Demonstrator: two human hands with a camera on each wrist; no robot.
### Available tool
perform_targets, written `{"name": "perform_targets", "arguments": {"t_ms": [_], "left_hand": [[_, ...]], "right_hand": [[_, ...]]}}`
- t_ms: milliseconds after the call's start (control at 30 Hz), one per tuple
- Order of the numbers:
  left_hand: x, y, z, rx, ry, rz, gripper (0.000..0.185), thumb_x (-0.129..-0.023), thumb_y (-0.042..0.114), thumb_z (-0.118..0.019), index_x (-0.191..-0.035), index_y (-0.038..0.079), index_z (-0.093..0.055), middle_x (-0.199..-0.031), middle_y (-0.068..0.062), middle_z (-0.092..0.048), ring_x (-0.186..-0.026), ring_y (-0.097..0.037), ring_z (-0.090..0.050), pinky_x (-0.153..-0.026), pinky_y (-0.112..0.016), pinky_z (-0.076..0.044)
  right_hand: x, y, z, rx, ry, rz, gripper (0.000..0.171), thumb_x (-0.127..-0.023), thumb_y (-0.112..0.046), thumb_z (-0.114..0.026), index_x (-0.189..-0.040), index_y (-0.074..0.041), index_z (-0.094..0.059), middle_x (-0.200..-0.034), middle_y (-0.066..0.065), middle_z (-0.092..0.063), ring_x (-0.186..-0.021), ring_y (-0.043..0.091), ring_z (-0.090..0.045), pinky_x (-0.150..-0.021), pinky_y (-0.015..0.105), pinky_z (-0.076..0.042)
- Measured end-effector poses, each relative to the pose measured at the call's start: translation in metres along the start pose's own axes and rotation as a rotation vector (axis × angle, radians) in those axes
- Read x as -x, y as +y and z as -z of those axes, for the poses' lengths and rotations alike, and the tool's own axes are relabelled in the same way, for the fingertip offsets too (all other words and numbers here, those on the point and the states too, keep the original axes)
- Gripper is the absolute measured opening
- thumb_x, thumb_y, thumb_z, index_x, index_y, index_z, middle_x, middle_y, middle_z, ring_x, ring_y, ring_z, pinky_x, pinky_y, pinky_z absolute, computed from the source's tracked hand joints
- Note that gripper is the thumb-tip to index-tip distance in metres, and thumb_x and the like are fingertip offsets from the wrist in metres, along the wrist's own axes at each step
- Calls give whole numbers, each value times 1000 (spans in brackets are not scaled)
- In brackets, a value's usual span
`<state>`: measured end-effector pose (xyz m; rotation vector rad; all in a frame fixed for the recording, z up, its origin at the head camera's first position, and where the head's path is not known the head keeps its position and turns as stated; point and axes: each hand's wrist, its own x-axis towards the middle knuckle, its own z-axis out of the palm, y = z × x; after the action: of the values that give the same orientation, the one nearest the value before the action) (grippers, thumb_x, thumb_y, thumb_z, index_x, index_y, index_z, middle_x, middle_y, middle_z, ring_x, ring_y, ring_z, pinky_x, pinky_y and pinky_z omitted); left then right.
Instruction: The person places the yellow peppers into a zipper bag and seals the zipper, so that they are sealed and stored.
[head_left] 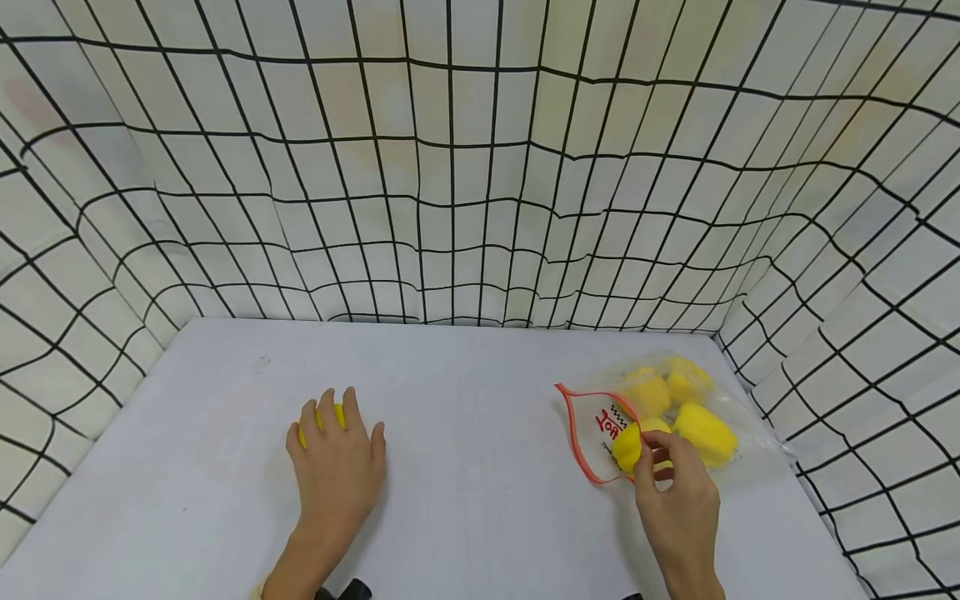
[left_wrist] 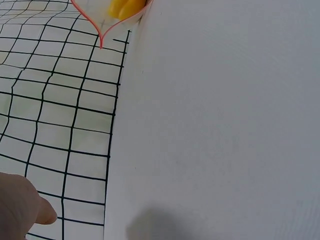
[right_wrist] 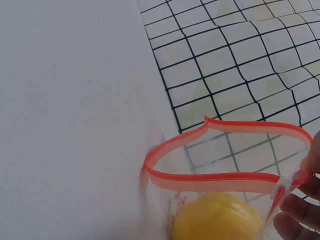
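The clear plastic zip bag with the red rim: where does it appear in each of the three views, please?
Head view: the clear plastic zip bag with the red rim lies right of centre on the table, with the right hand at its mouth.
Left wrist view: only its red rim shows, at the top edge.
Right wrist view: its open mouth fills the lower right.
Shared landmark: the black-grid white cloth.

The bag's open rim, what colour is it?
Red-orange, running along the clear bag's rim; the right wrist view shows it best.
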<state>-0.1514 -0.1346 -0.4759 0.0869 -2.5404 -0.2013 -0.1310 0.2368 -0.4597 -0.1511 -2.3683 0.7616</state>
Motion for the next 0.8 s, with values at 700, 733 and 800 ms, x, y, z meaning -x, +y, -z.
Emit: {"name": "perform_targets", "arguments": {"t_ms": [700,733,800], "left_hand": [[5,-22,-4,91,-151,96,61,-86,19,-67,-139,1,-44,-135,-30,-43,-116,-56,-43,-68,-68,-49],[5,-23,-4,100,-152,92,61,-85,19,-68,-139,2,-44,-135,-30,-43,-114,-56,-44,-66,-68,-50],[5,-25,-3,118,-151,83,61,-85,17,-68,-139,2,-45,-135,-30,-43,-111,-56,-45,-62,-66,-51]], "right_hand": [[1,-1,-1,20,-9,-1,21,-84,-5,-73,-104,-11,-68,-96,0,-70,-74,9,-58,-62,11,-49],[1,-1,-1,20,-9,0,21,-84,-5,-73,-104,-11,-68,-95,0,-70,-74,9,-58,-61,11,-49],[1,-2,-1,19,-9,1,21,-84,-5,-73,-104,-11,-68,-95,0,-70,-73,9,-58,-61,11,-49]]}}
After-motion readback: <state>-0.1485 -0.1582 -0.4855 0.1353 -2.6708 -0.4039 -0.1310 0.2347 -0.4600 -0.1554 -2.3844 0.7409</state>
